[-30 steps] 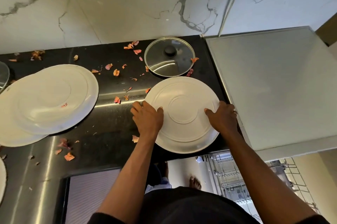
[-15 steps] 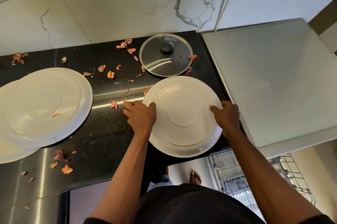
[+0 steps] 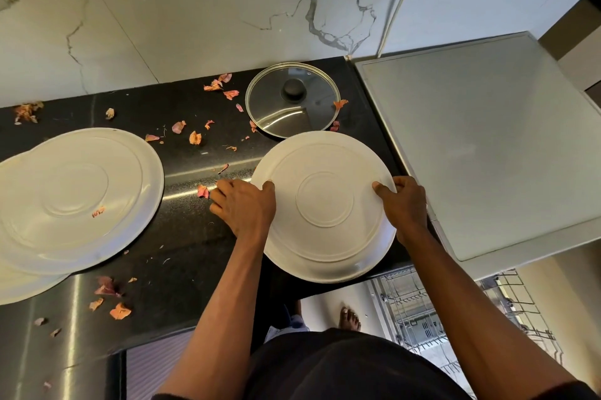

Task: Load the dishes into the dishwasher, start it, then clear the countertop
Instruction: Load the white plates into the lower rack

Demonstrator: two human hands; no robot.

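A large white plate point(image 3: 325, 204) lies upside down at the front edge of the black countertop point(image 3: 182, 237), its near rim hanging over the edge. My left hand point(image 3: 244, 207) grips its left rim, thumb on top. My right hand point(image 3: 401, 204) grips the right rim the same way. Behind the plate lies a glass pot lid point(image 3: 292, 100) with a black knob. Two more white plates point(image 3: 74, 198) lie overlapped at the left. The dishwasher's wire rack point(image 3: 419, 312) shows pulled out below the counter at the right.
Pink-orange peel scraps point(image 3: 195, 137) are scattered over the countertop. A flat grey appliance top point(image 3: 487, 146) adjoins the counter on the right. A marble wall point(image 3: 195, 9) rises behind. My bare foot point(image 3: 349, 318) stands on the floor beside the rack.
Both hands have slid the plate a little toward the counter's front edge, so more of its rim overhangs. The view has shifted slightly right.
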